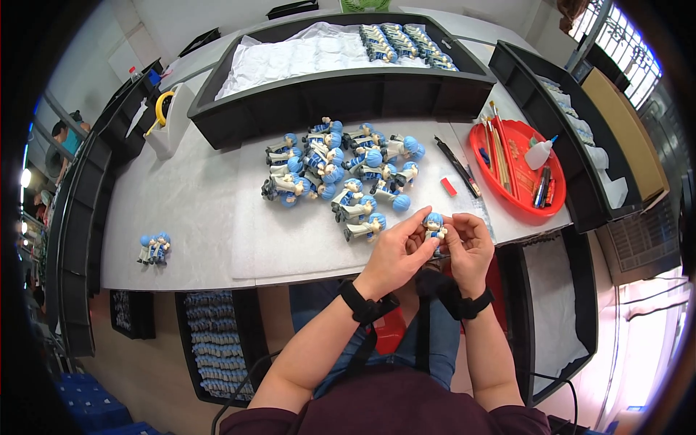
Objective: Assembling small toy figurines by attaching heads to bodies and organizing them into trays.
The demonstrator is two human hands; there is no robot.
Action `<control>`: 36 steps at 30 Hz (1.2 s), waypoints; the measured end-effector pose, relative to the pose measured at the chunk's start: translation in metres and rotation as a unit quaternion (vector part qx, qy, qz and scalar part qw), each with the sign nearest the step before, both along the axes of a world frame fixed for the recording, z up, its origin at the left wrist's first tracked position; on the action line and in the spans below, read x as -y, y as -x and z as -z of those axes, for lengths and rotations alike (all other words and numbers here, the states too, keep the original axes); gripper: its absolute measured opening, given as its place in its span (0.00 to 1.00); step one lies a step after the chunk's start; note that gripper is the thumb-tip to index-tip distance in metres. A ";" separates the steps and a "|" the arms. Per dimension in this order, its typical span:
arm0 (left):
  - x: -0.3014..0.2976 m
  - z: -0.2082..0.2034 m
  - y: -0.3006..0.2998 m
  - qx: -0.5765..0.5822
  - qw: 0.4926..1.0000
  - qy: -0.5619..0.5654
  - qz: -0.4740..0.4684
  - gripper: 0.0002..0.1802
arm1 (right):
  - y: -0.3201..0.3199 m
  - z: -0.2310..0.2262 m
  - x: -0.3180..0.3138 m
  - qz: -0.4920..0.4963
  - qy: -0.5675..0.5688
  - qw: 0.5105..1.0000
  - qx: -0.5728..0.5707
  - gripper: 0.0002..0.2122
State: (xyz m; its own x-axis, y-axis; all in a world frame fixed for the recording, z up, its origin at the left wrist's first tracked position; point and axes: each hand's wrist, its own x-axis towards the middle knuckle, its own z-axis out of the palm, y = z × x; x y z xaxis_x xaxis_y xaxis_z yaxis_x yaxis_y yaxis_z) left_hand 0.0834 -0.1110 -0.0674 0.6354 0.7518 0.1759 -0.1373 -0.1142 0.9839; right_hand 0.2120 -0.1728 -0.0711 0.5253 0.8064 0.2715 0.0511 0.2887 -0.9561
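Observation:
Between my two hands, at the table's front edge, a small blue-haired figurine [434, 225] stands upright with its front turned up to me. My left hand [399, 250] pinches it from the left, thumb against its lower body. From the right, my right hand [470, 246] grips it with thumb and fingers. Its legs are partly hidden by my fingers. Just beyond my left hand lies a loose heap of like figurines [319, 167], blue-haired with white and blue clothes, mostly on their sides. A red block [449, 187] lies a little past my right hand.
A black tray [348, 90] with white lining and rows of figurines stands at the back. Right of my hands are a dark pen-like tool [457, 165] and a red basin [518, 206] holding brushes, markers and a bottle. Two figurines [154, 249] lie far left. A white tape dispenser [174, 119] stands behind.

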 end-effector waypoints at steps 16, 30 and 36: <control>0.003 0.001 -0.002 0.012 1.000 0.014 0.010 0.29 | -0.005 -0.012 -0.003 0.019 0.015 0.999 0.027 0.09; 0.005 0.001 -0.004 0.004 0.999 0.028 -0.027 0.27 | -0.012 -0.003 -0.017 0.054 0.043 0.988 0.139 0.07; 0.007 -0.002 -0.011 0.008 0.999 0.018 -0.049 0.26 | -0.018 0.001 -0.018 0.058 0.039 0.986 0.153 0.08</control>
